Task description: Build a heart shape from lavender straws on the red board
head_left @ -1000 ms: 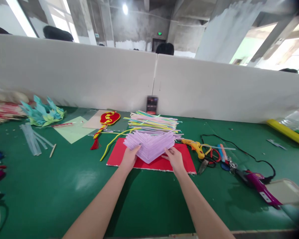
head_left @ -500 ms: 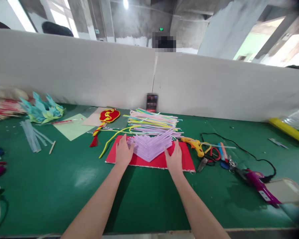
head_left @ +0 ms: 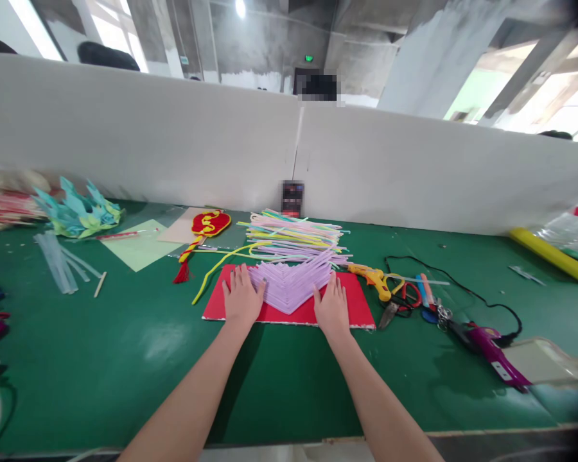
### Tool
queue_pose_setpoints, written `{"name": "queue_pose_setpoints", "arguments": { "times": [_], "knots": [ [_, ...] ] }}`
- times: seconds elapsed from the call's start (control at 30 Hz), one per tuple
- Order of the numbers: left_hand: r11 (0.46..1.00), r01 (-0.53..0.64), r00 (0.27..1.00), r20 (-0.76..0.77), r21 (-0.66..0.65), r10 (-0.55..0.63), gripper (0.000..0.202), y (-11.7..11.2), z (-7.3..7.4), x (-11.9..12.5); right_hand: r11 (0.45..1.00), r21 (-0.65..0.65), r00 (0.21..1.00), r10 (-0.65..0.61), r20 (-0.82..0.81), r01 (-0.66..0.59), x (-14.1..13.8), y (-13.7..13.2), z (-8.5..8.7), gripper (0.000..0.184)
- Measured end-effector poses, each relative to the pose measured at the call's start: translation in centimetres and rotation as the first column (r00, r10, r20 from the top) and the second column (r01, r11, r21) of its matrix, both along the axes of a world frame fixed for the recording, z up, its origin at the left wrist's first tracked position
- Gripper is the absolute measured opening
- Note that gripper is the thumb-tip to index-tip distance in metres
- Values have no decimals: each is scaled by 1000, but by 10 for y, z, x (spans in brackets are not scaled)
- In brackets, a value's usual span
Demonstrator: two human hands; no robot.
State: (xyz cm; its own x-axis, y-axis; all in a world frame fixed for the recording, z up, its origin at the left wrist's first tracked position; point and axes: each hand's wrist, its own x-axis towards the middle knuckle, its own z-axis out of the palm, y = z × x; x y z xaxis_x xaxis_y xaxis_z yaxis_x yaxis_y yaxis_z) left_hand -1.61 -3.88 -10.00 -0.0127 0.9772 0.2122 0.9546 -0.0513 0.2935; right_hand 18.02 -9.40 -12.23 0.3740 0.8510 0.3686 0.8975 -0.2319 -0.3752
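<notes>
Lilac pipe cleaners (head_left: 289, 290) lie bent into nested V shapes on a red board (head_left: 361, 308), their points toward me. At the left side of the V rests my left hand (head_left: 243, 296), fingers stretched out flat over the board, thumb touching the lilac edge. My right hand (head_left: 332, 305) lies on the other side in the same way, fingers extended, thumb and fingertips against the V. Neither hand grasps anything. Behind the board is a pile of pastel pipe cleaners (head_left: 293, 234), with a bent yellow pipe cleaner (head_left: 207, 282) to its left.
To the right lie a yellow glue gun (head_left: 373, 280), scissors (head_left: 411, 296) and a purple hot tool (head_left: 496, 356) with a black cord. A red tasselled ornament (head_left: 210, 223), green paper (head_left: 142, 246), glue sticks (head_left: 58, 263) and a teal folded-paper piece (head_left: 79, 212) are on the left.
Both hands have flattened, their fingers lying lower and straighter beside the lilac V. The right hand has shifted slightly left. The view has moved a little.
</notes>
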Motion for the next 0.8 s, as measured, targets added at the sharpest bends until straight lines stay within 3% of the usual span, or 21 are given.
{"name": "queue_pose_setpoints", "arguments": {
  "times": [0.1,0.2,0.27,0.37,0.47,0.57,0.6,0.67,0.8],
  "knots": [
    [995,43,997,-74,87,-36,65,-5,5,8,1000,-1,1000,7,-4,-7,1,1,-1,67],
    [931,324,941,-158,171,-298,61,-9,11,20,1000,10,1000,17,-18,-17,2,2,-6,66],
    [863,493,865,-165,109,-474,58,-10,12,26,999,27,999,28,-27,-27,3,2,-9,64],
    [797,603,790,-115,-28,-602,53,-9,10,30,995,84,997,54,-56,-50,9,2,-7,56],
    [784,618,780,-76,-61,-621,53,-7,6,30,974,212,995,91,-51,-78,16,9,14,44],
    [782,622,779,-67,-46,-623,53,-7,2,29,952,295,993,57,102,-85,19,31,46,36],
    [784,619,782,-66,-38,-620,53,-7,1,29,961,254,986,75,149,-111,18,42,56,35],
    [789,615,787,-65,-14,-614,52,-7,-2,29,971,-6,938,231,260,-238,14,66,70,34],
    [793,609,793,-41,4,-608,52,-8,-4,30,936,-189,886,344,313,-297,9,110,73,29]
  ]
}}
